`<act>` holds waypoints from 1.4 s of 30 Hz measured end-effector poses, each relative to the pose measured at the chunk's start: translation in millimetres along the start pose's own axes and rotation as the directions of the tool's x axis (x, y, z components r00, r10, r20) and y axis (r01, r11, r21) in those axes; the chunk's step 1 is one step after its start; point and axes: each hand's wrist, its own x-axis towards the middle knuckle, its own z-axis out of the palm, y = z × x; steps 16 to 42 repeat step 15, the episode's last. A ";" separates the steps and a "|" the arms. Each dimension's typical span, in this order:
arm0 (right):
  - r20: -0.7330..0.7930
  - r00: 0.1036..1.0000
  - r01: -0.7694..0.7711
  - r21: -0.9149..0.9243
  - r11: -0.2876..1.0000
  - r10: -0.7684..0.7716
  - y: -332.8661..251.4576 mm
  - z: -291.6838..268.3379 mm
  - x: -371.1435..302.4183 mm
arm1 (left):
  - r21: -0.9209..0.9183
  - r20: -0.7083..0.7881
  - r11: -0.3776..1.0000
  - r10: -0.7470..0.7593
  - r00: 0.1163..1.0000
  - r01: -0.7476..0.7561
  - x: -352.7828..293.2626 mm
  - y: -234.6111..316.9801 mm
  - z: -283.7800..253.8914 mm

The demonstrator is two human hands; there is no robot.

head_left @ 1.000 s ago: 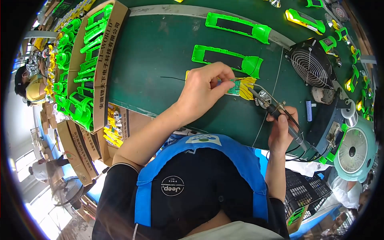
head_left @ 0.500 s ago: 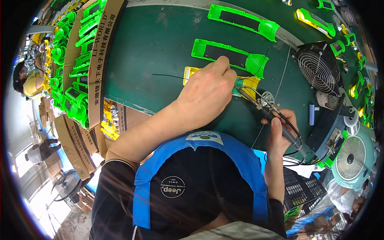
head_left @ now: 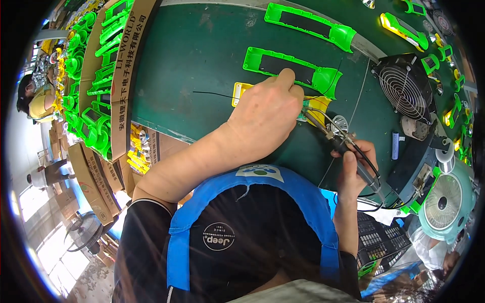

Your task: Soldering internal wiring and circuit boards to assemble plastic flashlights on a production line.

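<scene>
In my right hand (head_left: pixel 357 164) is a soldering iron (head_left: pixel 364 174) with a thin metal feed tube along it. Its tip reaches up and left to a small green circuit board (head_left: pixel 303 115) in a yellow plastic casing (head_left: pixel 319 105). My left hand (head_left: pixel 267 110) is closed over that casing, fingers pinched beside the board; what they hold is hidden. A black wire (head_left: pixel 217 94) sticks out to the left of this hand. Touching the casing's right end, a round silver reflector (head_left: pixel 339 124) lies near the iron. A green casing (head_left: pixel 290 70) rests just beyond my left hand.
Another green casing (head_left: pixel 309 26) lies farther back. At right stand a black fan (head_left: pixel 402 90), a blue cylindrical battery (head_left: pixel 395 146), a solder spool (head_left: pixel 444 152) and a pale green fan (head_left: pixel 443 203). A cardboard box (head_left: pixel 123 86) of green parts borders the left side.
The whole view has shifted slightly. Both hands keep nearly the same places, the left fingers a touch farther right over the board. The iron's tip stays at the board.
</scene>
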 end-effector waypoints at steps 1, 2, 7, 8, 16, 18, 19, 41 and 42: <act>-0.007 1.000 0.025 0.039 0.999 -0.025 3.3 -1.9 -0.4 | 0.002 0.005 1.000 -0.001 1.000 0.001 0.0 0.2 0.0; -0.007 1.000 0.025 0.041 0.999 -0.025 1.4 -0.3 0.0 | 0.004 0.006 1.000 -0.001 1.000 0.001 -0.1 0.3 0.3; -0.039 0.999 -0.019 0.218 0.976 0.028 -0.8 -1.6 2.2 | 0.005 0.014 1.000 -0.018 1.000 0.018 0.9 1.4 -0.1; -0.039 0.999 -0.018 0.220 0.975 0.028 -0.7 -1.3 3.4 | 0.006 0.014 1.000 -0.017 1.000 0.017 1.0 1.7 -0.1; -0.125 0.976 0.197 0.164 0.967 -0.178 -14.8 4.0 25.1 | 0.012 0.011 1.000 -0.025 1.000 0.024 1.3 1.8 -0.6; -0.125 0.976 0.197 0.164 0.967 -0.178 -14.8 4.0 25.1 | 0.012 0.011 1.000 -0.025 1.000 0.024 1.3 1.8 -0.6; -0.125 0.976 0.197 0.164 0.967 -0.178 -14.8 4.0 25.1 | 0.012 0.011 1.000 -0.025 1.000 0.024 1.3 1.8 -0.6; -0.125 0.976 0.197 0.164 0.967 -0.178 -14.8 4.0 25.1 | 0.012 0.011 1.000 -0.025 1.000 0.024 1.3 1.8 -0.6; -0.125 0.976 0.197 0.164 0.967 -0.178 -14.8 4.0 25.1 | 0.012 0.011 1.000 -0.025 1.000 0.024 1.3 1.8 -0.6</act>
